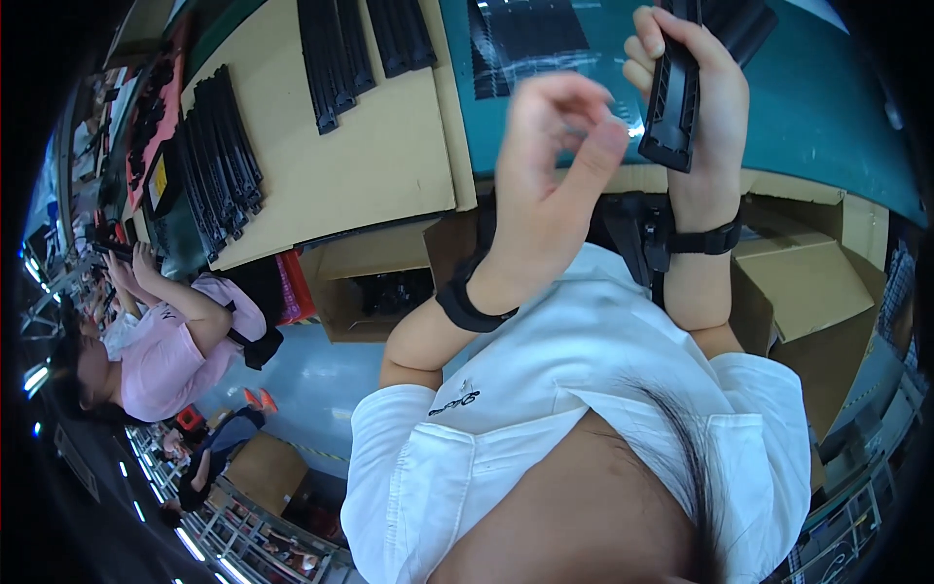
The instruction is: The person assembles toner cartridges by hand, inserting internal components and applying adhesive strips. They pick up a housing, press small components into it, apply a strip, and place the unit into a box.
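My right hand (715, 102) is closed round a long black plastic part (671, 112) with a ribbed hollow along its length. The part is held over the teal mat (812, 117), its squared end pointing toward me. Beside it on the left, my left hand (555, 161) is raised with curled fingers and the thumb close to them. Motion blurs its fingertips, and whatever might be between them cannot be made out. The two hands are apart. Behind the right hand, a dark rounded piece (744, 29) shows at the top edge.
Rows of long black parts (219, 161) lie on a cardboard sheet (360, 175) at left, with more black strips (336, 63) farther back. A black gridded sheet (535, 44) lies on the mat. Open cardboard boxes (808, 273) stand below the table edge. A co-worker (170, 341) in pink works at left.
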A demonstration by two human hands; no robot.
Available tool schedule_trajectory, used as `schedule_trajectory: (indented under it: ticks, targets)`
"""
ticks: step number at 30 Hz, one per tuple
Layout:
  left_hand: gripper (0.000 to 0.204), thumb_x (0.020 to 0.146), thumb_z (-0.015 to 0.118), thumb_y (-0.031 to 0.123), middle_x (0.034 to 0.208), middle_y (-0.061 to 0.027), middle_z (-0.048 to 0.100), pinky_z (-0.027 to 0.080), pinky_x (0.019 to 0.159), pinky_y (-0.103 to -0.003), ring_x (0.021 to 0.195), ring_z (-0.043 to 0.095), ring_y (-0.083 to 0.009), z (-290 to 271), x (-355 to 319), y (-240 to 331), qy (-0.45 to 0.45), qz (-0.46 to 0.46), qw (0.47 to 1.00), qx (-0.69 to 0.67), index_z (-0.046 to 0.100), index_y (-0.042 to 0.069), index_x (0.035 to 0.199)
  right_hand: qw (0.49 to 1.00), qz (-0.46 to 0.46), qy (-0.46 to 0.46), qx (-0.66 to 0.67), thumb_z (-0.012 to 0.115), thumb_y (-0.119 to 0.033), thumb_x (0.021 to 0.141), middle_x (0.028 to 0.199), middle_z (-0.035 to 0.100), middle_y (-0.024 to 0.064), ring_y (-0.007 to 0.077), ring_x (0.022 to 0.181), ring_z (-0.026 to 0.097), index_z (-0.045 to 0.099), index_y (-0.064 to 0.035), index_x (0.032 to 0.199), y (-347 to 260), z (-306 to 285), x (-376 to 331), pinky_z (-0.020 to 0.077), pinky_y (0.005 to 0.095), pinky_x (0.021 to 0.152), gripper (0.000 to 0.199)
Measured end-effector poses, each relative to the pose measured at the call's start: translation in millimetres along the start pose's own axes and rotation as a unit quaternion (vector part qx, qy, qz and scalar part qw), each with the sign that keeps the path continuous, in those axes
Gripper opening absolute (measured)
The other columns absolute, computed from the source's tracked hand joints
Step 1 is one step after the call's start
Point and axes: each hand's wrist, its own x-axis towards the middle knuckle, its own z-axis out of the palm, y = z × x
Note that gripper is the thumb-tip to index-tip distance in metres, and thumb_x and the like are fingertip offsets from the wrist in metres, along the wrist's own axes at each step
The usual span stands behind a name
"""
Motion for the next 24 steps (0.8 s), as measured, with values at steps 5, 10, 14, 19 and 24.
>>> schedule_trajectory:
  ticks: [5, 10, 14, 19, 24]
  targets:
    - [0.032, 0.097, 0.048, 0.029, 0.075, 0.0005, 0.054, 0.037, 0.061, -0.018, 0.067, 0.048, -0.0058, -16.0, 6.6, 9.3, -0.214, -0.301, 0.925, -0.087, 0.059, 0.002, 0.087, 0.988, -0.077, 0.101, -0.083, 0.047, -0.010, 0.091, 0.070, 0.052, 0.0078, 0.0132, 0.056, 0.045, 0.044, 0.0013, 0.119, 10.4, 23.1, -2.6, 0.0363, 0.0259, 0.048, 0.031]
    - [0.027, 0.094, 0.054, 0.022, 0.066, 0.0023, 0.052, 0.036, 0.053, -0.019, 0.059, 0.043, -0.0029, -7.5, 2.7, 0.9, -0.136, -0.293, 0.934, -0.156, 0.057, 0.001, 0.077, 0.979, -0.101, 0.140, -0.104, 0.044, -0.004, 0.089, 0.066, 0.050, 0.0069, 0.0114, 0.051, 0.044, 0.037, -0.0001, 0.125, 12.8, 40.7, 2.7, 0.0334, 0.0233, 0.043, 0.037]
    - [0.028, 0.094, 0.053, 0.024, 0.067, 0.0019, 0.053, 0.035, 0.052, -0.018, 0.059, 0.044, -0.0026, -4.8, -5.7, -5.1, -0.095, -0.222, 0.958, -0.156, 0.058, 0.002, 0.078, 0.983, -0.066, 0.132, -0.112, 0.040, -0.007, 0.093, 0.068, 0.046, 0.0043, 0.0080, 0.052, 0.036, 0.040, 0.0011, 0.128, 16.4, 48.3, 7.8, 0.0274, 0.0228, 0.046, 0.036]
    - [0.028, 0.095, 0.053, 0.027, 0.069, 0.0020, 0.054, 0.034, 0.052, -0.017, 0.059, 0.044, -0.0023, -16.0, -3.9, -4.3, -0.096, -0.205, 0.968, -0.105, 0.059, 0.003, 0.082, 0.992, -0.047, 0.091, -0.081, 0.041, -0.011, 0.094, 0.069, 0.049, 0.0047, 0.0076, 0.052, 0.038, 0.040, 0.0011, 0.128, 21.3, 46.7, 13.1, 0.0282, 0.0220, 0.045, 0.036]
    - [0.032, 0.095, 0.051, 0.035, 0.068, 0.0032, 0.052, 0.033, 0.051, -0.015, 0.058, 0.044, -0.0018, -71.9, 5.8, 0.4, -0.037, -0.273, 0.953, -0.127, 0.058, 0.007, 0.084, 0.931, 0.006, 0.083, -0.355, 0.048, -0.023, 0.094, 0.091, 0.057, 0.0102, 0.0102, 0.063, 0.049, 0.041, -0.0011, 0.131, 14.6, 45.6, 28.0, 0.0385, 0.0217, 0.054, 0.043]
